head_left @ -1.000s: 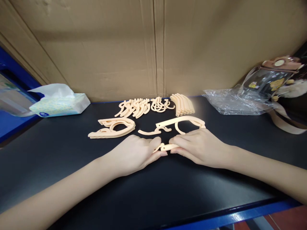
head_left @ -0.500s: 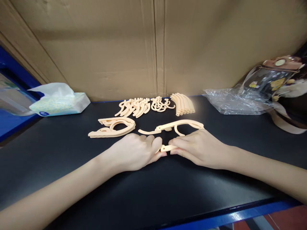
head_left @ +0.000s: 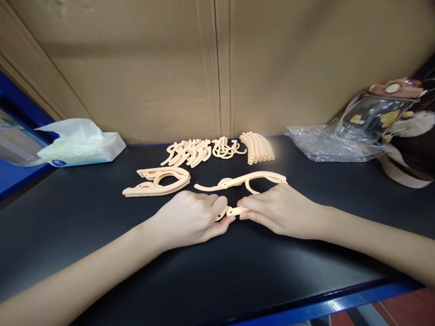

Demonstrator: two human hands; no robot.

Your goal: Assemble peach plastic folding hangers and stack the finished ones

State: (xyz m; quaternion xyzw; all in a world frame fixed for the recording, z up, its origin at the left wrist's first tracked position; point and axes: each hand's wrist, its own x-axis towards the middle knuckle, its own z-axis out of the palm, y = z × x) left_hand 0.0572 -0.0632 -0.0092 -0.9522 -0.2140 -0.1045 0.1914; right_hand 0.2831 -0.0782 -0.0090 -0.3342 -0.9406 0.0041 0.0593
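In the head view, my left hand (head_left: 192,216) is closed in a pinch on a small beige hanger piece (head_left: 219,216), whose end with a hole shows beside the thumb. My right hand (head_left: 283,210), fingers curled, grips a beige hanger arm (head_left: 237,211). The two ends meet or nearly meet between my hands; whether they are joined I cannot tell. Just beyond, a long curved hanger part (head_left: 253,178) with a hook-like piece (head_left: 207,187) at its left reaches behind my right hand, which hides its link to the held arm. Folded hangers (head_left: 159,181) lie stacked beyond my left hand.
Farther back on the black table (head_left: 217,280) lie curved arms (head_left: 188,151), small hooks (head_left: 224,148) and a row of arms (head_left: 257,147). A tissue box (head_left: 81,147) stands left; clear plastic bag (head_left: 335,144) and bottle (head_left: 384,106) are right. Cardboard (head_left: 152,68) rises behind.
The left-hand piece has tilted slightly, and its hole now shows. The long part's left end has shifted a little against the hook-like piece. The whole view has drifted slightly.
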